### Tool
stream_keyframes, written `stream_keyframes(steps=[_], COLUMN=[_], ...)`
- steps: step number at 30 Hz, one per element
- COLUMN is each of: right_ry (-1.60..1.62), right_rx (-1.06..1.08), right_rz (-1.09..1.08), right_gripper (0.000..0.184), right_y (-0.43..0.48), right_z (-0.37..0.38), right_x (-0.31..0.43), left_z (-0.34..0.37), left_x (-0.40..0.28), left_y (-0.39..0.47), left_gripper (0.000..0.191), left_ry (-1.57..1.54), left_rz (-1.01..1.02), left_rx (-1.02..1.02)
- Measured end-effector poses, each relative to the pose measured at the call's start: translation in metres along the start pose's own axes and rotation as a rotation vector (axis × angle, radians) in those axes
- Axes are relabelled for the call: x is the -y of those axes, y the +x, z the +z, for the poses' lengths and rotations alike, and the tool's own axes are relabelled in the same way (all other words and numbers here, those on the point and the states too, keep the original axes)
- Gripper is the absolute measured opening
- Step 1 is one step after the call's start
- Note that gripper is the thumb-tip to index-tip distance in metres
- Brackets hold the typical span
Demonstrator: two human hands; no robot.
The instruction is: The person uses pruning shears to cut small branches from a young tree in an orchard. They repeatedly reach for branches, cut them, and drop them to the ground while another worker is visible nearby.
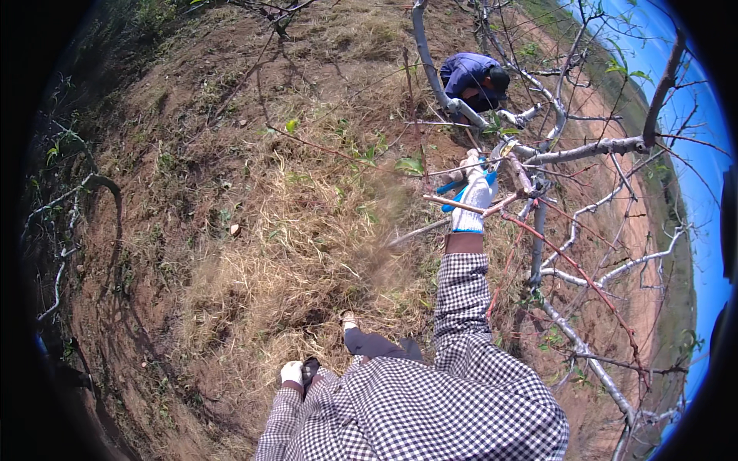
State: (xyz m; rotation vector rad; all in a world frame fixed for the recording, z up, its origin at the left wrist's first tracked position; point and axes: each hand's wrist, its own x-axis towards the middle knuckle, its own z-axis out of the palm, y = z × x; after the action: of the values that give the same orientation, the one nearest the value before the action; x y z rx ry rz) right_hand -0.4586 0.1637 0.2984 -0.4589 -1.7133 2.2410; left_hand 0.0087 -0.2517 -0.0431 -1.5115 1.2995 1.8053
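Observation:
My right hand [476,187], in a white knitted work glove, reaches out among the tree's branches and grips blue-handled pruning shears [455,187]. The metal blades point toward a thin twig beside a grey branch [559,155]; whether they touch it I cannot tell. A cut-looking pale stub [441,200] crosses near my wrist. My left hand [292,372], also in a white glove, hangs low beside my body near my foot; its fingers are mostly hidden, and I cannot tell whether it holds anything.
A person [473,80] in a blue jacket crouches beyond the branches. Whitewashed limbs [585,348] and reddish shoots [576,268] spread along my right. Dry grass [259,253] covers sloping reddish soil. Another pale-barked branch [75,190] stands at the far left.

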Motion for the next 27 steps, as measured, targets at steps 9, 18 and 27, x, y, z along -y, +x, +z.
stream_keyframes(steps=[9,18,27], right_ry=[-0.283,-0.559,-0.717], right_rx=[-0.014,0.036,0.319], right_rz=[0.133,0.332,0.191], right_gripper=[0.008,0.031,0.042], right_y=[-0.064,-0.174,-0.231], right_z=[-0.027,-0.065,-0.052], right_x=[-0.026,-0.124,-0.139], left_z=[0.004,0.007,-0.009], left_x=[-0.005,-0.019,-0.028], left_y=[0.015,0.025,0.02], left_gripper=[0.011,0.017,0.018], left_ry=[0.038,0.03,0.059], left_rz=[-0.001,0.044,0.075], left_rx=[0.067,0.054,0.082])
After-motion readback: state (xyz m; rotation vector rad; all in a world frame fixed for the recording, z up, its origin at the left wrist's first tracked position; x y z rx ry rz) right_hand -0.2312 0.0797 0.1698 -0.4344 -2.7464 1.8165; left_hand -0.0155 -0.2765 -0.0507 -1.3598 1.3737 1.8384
